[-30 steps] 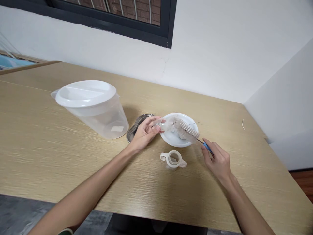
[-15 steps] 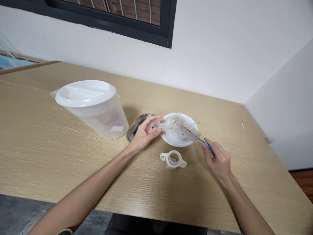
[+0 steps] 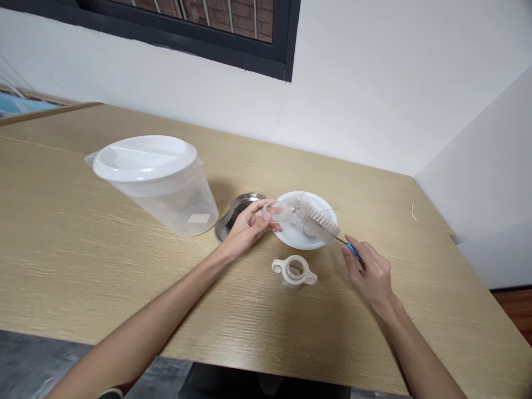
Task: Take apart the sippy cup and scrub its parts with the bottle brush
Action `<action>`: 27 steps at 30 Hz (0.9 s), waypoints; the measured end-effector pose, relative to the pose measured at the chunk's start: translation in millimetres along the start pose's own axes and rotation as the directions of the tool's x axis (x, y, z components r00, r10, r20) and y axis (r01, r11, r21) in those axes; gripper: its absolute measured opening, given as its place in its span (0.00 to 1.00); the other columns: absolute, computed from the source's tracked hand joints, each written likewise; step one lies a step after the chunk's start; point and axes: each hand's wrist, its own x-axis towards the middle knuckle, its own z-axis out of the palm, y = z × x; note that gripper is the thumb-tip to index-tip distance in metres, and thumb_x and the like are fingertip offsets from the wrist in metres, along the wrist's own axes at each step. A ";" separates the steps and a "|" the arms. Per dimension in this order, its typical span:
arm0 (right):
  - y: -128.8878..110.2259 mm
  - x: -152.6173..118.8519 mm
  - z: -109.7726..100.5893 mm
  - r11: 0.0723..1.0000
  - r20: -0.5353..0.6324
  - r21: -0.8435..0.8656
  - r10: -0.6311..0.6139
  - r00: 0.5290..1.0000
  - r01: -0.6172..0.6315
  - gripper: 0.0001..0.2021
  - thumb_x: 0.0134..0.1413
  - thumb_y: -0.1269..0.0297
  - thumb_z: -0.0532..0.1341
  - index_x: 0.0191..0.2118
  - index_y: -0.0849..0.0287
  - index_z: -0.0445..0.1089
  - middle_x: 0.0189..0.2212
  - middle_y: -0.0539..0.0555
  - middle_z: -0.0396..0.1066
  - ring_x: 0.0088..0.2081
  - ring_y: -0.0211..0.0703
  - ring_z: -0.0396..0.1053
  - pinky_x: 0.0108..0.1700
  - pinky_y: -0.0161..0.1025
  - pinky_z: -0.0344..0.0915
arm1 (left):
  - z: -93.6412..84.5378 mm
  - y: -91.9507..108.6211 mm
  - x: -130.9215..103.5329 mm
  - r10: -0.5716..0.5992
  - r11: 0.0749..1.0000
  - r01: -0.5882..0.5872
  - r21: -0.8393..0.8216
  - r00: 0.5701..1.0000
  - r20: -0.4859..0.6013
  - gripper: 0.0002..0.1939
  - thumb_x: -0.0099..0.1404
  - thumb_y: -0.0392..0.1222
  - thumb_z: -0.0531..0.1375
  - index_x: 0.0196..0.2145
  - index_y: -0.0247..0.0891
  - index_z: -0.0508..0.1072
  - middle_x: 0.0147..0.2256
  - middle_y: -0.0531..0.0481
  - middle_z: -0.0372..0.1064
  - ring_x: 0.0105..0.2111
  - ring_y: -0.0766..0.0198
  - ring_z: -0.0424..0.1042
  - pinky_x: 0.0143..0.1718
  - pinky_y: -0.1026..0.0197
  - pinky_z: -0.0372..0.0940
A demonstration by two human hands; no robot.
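On the table [image 3: 137, 288], the left hand [image 3: 247, 224] grips a small piece [image 3: 267, 210]; right of that grip sits the bowl [image 3: 295, 243]. The right hand [image 3: 369, 271] grips the brush [image 3: 322, 220] by its handle, and the bristles lie left of and beyond this grip, over the bowl. Just left of the left grip is the tray [image 3: 226, 223], partly behind the hand; further left, the jug [image 3: 166, 191]. The cup [image 3: 291, 272] stands nearer the person than either grip, between them. Well beyond and right of the right grip lies the strip [image 3: 413, 211]. Behind both grips rises the wall [image 3: 353, 100], with the window [image 3: 286, 39] in it.
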 end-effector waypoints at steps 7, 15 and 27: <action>0.3 0.6 0.6 1.000 -0.005 -0.029 0.000 1.000 0.000 0.15 0.63 0.75 0.63 0.55 0.65 0.71 0.33 0.53 0.74 0.29 0.34 0.69 0.30 0.33 0.63 | 0.2 -0.7 -0.4 -0.011 0.999 0.012 -0.037 1.000 0.029 0.32 0.59 0.55 0.72 0.54 0.38 0.70 0.46 0.43 0.76 0.35 0.61 0.79 0.44 0.56 0.72; 0.1 1.2 -1.8 1.000 -0.030 0.002 0.015 0.999 -0.015 0.16 0.64 0.75 0.63 0.56 0.64 0.70 0.32 0.53 0.72 0.29 0.34 0.69 0.31 0.32 0.63 | -4.8 -6.0 0.2 -0.021 1.000 0.021 -0.003 0.999 0.035 0.35 0.59 0.57 0.72 0.57 0.38 0.68 0.49 0.39 0.76 0.39 0.59 0.79 0.47 0.53 0.72; 0.0 0.6 -1.4 1.000 -0.036 -0.013 0.003 0.999 -0.004 0.16 0.62 0.76 0.64 0.55 0.64 0.70 0.31 0.52 0.71 0.29 0.34 0.68 0.31 0.32 0.63 | -4.2 -3.4 -2.0 -0.020 0.995 0.016 0.096 0.999 0.047 0.37 0.61 0.56 0.71 0.61 0.38 0.64 0.52 0.37 0.74 0.41 0.57 0.79 0.48 0.54 0.71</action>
